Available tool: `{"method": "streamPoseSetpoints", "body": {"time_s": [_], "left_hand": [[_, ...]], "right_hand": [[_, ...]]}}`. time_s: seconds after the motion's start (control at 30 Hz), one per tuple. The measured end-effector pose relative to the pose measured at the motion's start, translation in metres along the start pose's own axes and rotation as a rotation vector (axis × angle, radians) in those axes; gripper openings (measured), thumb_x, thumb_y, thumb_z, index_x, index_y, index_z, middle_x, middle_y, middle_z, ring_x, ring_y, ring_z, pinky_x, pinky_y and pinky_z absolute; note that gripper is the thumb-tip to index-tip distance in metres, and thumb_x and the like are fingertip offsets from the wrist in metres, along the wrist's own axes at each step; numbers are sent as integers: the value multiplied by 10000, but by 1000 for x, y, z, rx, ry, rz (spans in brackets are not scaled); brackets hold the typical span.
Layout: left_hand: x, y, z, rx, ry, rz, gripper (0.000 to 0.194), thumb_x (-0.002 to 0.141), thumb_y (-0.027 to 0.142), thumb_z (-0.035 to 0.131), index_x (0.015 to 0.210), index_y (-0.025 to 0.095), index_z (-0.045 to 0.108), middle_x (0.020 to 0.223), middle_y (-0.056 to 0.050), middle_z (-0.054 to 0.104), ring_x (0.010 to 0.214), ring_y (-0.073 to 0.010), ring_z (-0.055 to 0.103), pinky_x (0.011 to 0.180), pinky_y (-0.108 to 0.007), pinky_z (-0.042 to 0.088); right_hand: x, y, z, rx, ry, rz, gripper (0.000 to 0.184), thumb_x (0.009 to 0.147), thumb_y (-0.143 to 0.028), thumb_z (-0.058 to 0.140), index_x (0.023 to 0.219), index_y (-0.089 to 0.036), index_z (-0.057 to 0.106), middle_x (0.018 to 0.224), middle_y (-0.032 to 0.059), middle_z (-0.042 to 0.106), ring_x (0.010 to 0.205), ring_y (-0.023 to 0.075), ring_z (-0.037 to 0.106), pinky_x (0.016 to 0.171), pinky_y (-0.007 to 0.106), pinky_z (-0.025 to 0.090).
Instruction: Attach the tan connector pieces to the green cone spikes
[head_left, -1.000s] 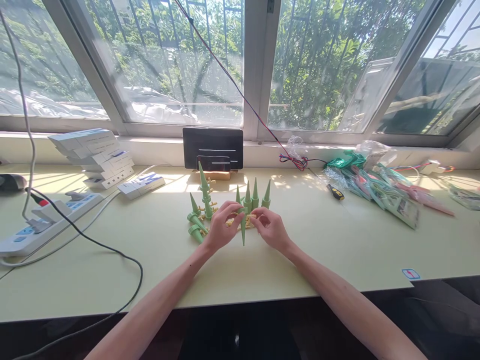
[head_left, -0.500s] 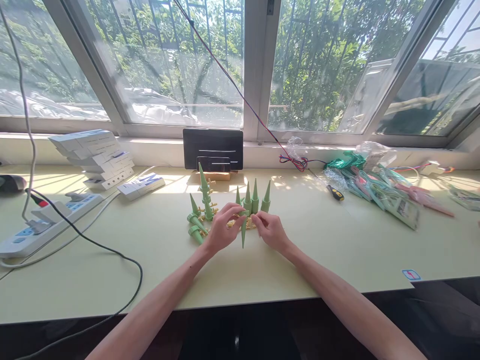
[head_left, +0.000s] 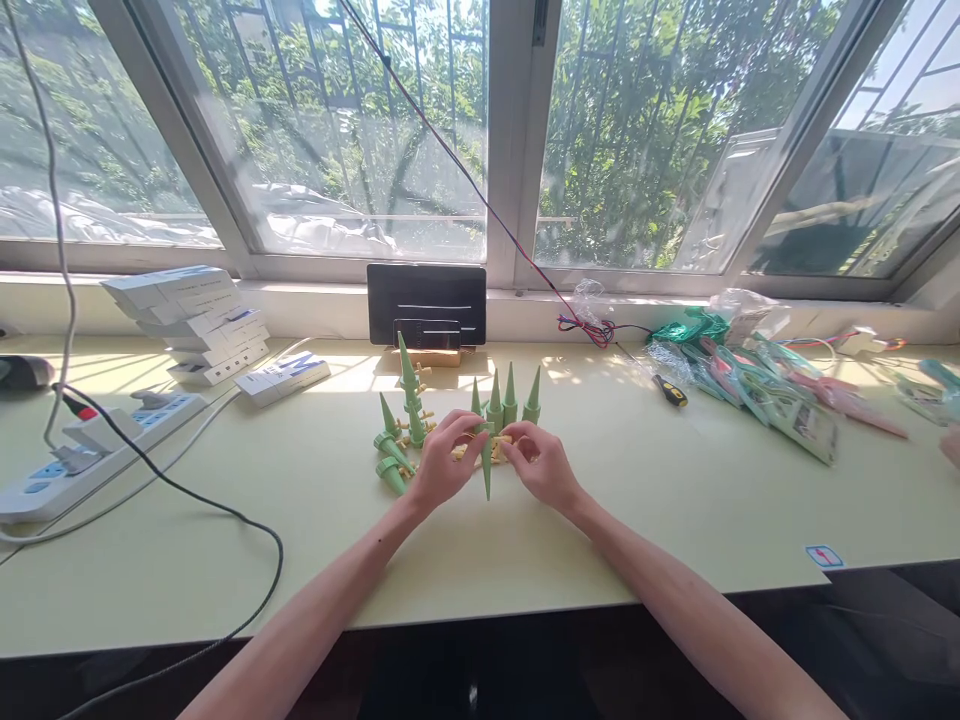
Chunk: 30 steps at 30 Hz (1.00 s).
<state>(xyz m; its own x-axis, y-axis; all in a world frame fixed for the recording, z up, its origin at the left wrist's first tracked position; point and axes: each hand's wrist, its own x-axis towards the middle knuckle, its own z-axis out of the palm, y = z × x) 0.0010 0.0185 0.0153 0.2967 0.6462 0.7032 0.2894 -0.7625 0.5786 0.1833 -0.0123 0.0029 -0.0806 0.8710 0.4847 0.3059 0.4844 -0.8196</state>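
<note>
My left hand (head_left: 452,458) is closed around the wide cap end of a green plant watering spike (head_left: 487,478), whose tip points down toward me. Beside it, my right hand (head_left: 541,462) pinches a small yellow valve (head_left: 505,441) close to the spike's cap; its exact fit there is hidden by the fingers. Behind the hands several green spikes (head_left: 510,395) stand upright on their caps. To the left are more spikes with yellow valves, some upright (head_left: 409,375) and others lying down (head_left: 391,474). Further yellow valves lie partly hidden under my hands.
A black tablet (head_left: 427,295) and a phone lean on a stand at the back. Left are stacked white boxes (head_left: 202,325) and a power strip (head_left: 105,455) with cables. Right are a screwdriver (head_left: 670,390) and bagged parts (head_left: 780,390). A blurred skin-coloured shape touches the right edge.
My right hand's fingers have spread a little around the yellow valve by the cap. The left hand keeps its hold. A green bagged item and a skin-coloured shape have appeared at the right edge.
</note>
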Motion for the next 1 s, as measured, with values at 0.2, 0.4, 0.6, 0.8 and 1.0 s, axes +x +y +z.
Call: {"method": "streamPoseSetpoints", "body": {"time_s": [0.2, 0.4, 0.6, 0.8, 1.0], "left_hand": [[0, 2, -1, 7, -7, 4, 116, 937, 248, 582, 1018, 197, 647, 975, -57, 621, 838, -151, 642, 707, -267, 613], [0, 1, -1, 10, -29, 20, 118, 939, 242, 574, 1025, 195, 640, 984, -61, 617, 849, -151, 638, 711, -269, 615], [0, 1, -1, 6, -52, 26, 121, 945, 247, 566, 1029, 196, 638, 983, -65, 611, 848, -151, 633, 706, -274, 618], [0, 1, -1, 1, -59, 34, 124, 947, 256, 562, 1020, 198, 643, 968, -63, 618, 824, -146, 636, 692, -267, 621], [0, 1, 0, 1, -50, 10, 125, 944, 265, 568, 1012, 194, 643, 974, -64, 622, 828, -150, 645, 703, -272, 620]], "right_hand": [[1, 2, 0, 9, -17, 14, 262, 934, -442, 551, 885, -192, 610, 673, 4, 575, 530, 131, 500, 521, 263, 419], [1, 2, 0, 4, -41, 52, 376, 953, -510, 495, 757, -197, 562, 550, -29, 480, 488, 125, 434, 483, 254, 369], [1, 6, 2, -30, -33, 67, 445, 961, -549, 456, 679, -206, 491, 512, -46, 411, 483, 114, 364, 480, 247, 317], [2, 10, 3, -60, -29, 21, 508, 984, -540, 399, 613, -195, 440, 572, -23, 448, 536, 112, 380, 529, 252, 323], [2, 5, 2, -44, -19, 36, 450, 971, -522, 439, 671, -193, 507, 570, -30, 441, 523, 113, 377, 506, 249, 321]]}}
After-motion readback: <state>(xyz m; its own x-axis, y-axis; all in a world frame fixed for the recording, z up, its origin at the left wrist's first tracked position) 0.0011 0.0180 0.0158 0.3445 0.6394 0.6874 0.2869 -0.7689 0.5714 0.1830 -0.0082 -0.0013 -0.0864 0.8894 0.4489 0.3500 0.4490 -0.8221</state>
